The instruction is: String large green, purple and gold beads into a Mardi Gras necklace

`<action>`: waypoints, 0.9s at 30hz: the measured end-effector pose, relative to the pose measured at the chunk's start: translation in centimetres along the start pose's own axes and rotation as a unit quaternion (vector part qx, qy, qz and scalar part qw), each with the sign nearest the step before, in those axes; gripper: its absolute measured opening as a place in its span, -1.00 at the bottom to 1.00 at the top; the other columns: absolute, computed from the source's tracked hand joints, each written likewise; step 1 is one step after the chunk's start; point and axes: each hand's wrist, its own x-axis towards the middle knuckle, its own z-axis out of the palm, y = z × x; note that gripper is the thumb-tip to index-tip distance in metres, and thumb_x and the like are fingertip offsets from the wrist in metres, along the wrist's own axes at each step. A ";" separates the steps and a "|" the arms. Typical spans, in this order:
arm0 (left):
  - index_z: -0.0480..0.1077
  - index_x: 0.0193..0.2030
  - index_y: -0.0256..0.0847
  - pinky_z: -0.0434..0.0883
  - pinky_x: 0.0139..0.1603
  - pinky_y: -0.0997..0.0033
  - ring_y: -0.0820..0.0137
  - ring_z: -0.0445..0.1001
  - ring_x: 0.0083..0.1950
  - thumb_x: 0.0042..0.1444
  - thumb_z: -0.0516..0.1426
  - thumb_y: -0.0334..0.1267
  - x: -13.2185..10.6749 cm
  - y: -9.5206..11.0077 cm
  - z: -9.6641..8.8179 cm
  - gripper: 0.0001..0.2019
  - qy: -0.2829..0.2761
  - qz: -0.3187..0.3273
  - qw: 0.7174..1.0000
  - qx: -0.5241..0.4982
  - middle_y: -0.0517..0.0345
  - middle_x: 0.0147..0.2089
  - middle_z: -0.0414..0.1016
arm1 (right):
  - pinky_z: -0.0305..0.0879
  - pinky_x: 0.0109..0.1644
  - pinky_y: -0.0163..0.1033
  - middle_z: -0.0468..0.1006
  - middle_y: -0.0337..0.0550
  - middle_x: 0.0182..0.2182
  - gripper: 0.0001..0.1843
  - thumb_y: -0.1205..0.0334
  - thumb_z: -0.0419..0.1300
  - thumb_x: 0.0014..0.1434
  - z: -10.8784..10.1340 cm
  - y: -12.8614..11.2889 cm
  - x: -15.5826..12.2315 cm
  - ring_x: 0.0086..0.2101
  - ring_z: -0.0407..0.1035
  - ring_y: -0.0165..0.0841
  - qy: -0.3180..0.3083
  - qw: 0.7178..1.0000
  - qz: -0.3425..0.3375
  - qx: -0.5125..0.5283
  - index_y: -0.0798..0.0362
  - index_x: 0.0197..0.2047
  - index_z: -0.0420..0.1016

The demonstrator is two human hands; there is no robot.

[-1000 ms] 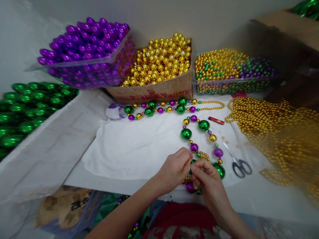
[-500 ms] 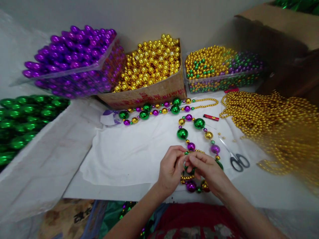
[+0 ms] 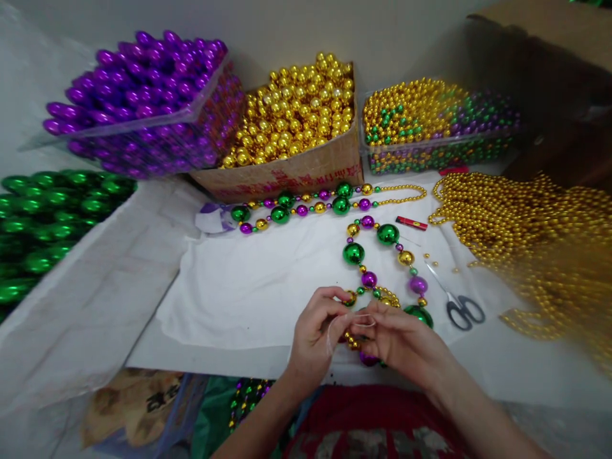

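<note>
My left hand (image 3: pixel 313 341) and my right hand (image 3: pixel 406 341) are close together at the front of the white cloth (image 3: pixel 239 287). Both have their fingers pinched on a thin white string (image 3: pixel 366 316), which makes a small loop between them. Part of it curves over the left palm. Around and under the hands lies a bead necklace (image 3: pixel 354 254) with large green, purple and gold balls. Its nearest part, with small gold beads, is partly hidden by my fingers. Scissors (image 3: pixel 461 310) with dark handles lie just right of the necklace, blades apart.
A finished-looking bead necklace (image 3: pixel 302 210) lies behind. Beyond it stand a bin of purple beads (image 3: pixel 143 127), a carton of gold beads (image 3: pixel 287 182) and a bin of small mixed beads (image 3: pixel 435 150). Green beads (image 3: pixel 43 223) are at left, gold strands (image 3: pixel 507 223) at right, a red lighter (image 3: pixel 411 223) between.
Both hands have come slightly nearer to me and lower. The string's loop now shows clearly between the fingers, and a gold ball has come into sight by the left fingertips. The view has shifted slightly.
</note>
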 end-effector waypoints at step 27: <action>0.10 -0.53 -0.24 0.13 -0.55 0.60 0.63 -0.06 -0.63 0.12 0.17 -0.37 -5.0 -5.1 1.7 -0.69 0.067 -0.341 0.682 -0.644 0.41 -0.61 -0.11 | -0.26 -0.61 -0.42 0.08 -0.38 -0.56 -0.65 0.04 0.29 0.08 -2.4 1.0 -1.1 -0.60 -0.14 -0.58 0.084 0.961 -0.024 -0.262 0.04 -0.42 0.22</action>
